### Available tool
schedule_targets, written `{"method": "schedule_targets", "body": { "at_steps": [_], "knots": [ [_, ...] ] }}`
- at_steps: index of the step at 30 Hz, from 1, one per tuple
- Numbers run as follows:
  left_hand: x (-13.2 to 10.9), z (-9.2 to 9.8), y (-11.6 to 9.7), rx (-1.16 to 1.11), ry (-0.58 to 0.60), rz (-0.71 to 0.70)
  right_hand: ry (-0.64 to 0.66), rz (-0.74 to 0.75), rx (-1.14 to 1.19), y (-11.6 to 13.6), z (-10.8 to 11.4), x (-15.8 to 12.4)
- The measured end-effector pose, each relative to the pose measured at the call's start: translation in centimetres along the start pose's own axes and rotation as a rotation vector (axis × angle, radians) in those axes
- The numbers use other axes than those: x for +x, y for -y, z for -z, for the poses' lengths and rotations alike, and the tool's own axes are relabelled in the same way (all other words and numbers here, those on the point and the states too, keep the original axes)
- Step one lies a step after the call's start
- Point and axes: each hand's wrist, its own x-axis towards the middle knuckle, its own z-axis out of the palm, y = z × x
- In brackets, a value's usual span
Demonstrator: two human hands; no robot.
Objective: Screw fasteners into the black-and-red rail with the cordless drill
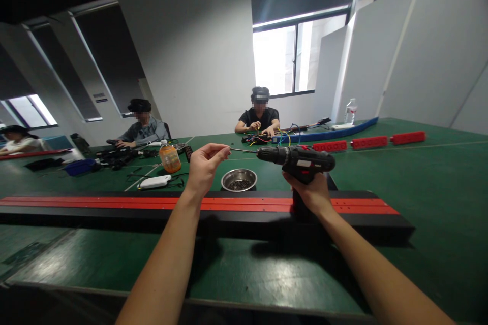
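My right hand [310, 194] grips the handle of a black cordless drill [295, 158] held level above the table, its thin bit [244, 150] pointing left. My left hand [205, 165] is raised at the bit's tip, fingers pinched together on something small that I cannot make out. Below both hands a long black and red rail [114, 203] lies across the green table [419, 177]. A small steel bowl [239, 179] with dark small parts stands just behind the rail, between my hands.
An orange jar [170, 158] and a white flat device [155, 182] lie at the left. Red blocks [368, 141] and a long blue strip [328, 134] lie at the far right, with a water bottle [351, 110]. Three people sit at the far side.
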Motion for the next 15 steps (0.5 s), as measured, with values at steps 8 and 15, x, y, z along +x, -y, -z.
{"method": "schedule_targets", "body": {
  "at_steps": [8, 15],
  "knots": [
    [-0.1, 0.0, 1.6, -0.037, -0.078, -0.022, -0.012, -0.004, -0.04, 0.2, 0.1, -0.1],
    [-0.8, 1.5, 8.9, 0.328, -0.059, 0.123, -0.029, -0.046, -0.047, 0.3, 1.7, 0.1]
  ]
}}
